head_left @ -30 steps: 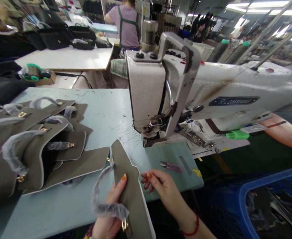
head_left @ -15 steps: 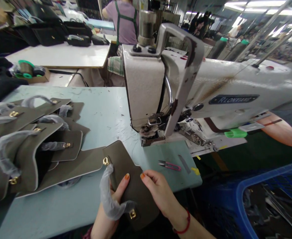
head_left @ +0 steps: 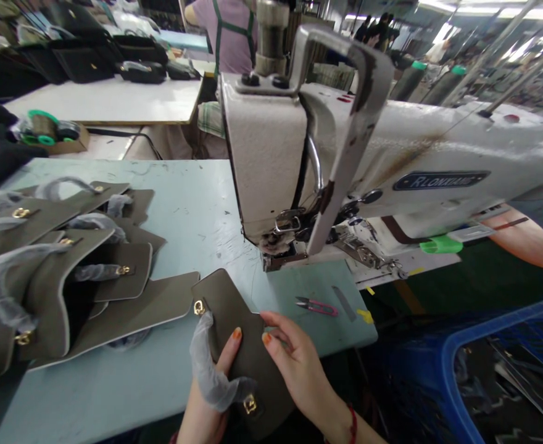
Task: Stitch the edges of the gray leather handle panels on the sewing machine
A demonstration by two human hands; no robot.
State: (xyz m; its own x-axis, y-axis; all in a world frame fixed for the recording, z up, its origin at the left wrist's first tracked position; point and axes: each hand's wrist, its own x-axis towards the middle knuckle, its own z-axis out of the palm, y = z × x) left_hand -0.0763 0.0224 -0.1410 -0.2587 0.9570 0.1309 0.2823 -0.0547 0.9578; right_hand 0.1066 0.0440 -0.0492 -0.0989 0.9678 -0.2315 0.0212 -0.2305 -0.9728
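A dark grey-brown bag panel (head_left: 225,302) lies tilted between my hands at the table's front edge. Its handle (head_left: 202,357) is wrapped in clear film and fixed by gold-coloured fittings. My left hand (head_left: 213,382) grips the panel from the left, passing under the handle, thumb on the top face and other fingers hidden beneath. At the right-hand edge, by a notch, my right hand (head_left: 299,364) pinches the panel between thumb and fingers. The sewing machine (head_left: 266,154) stands just beyond, its presser foot area above the table.
Several similar bag pieces (head_left: 128,265) with wrapped handles are piled at left. Pink-handled thread snips (head_left: 316,306) and a thin grey blade-like strip (head_left: 344,303) lie right of the panel. A blue basket (head_left: 447,370) holding pieces stands at lower right. A person (head_left: 234,43) is beyond the machine.
The panel has shifted slightly down and right in view. My right index finger now extends further up along the panel's edge, with the thumb a little lower.
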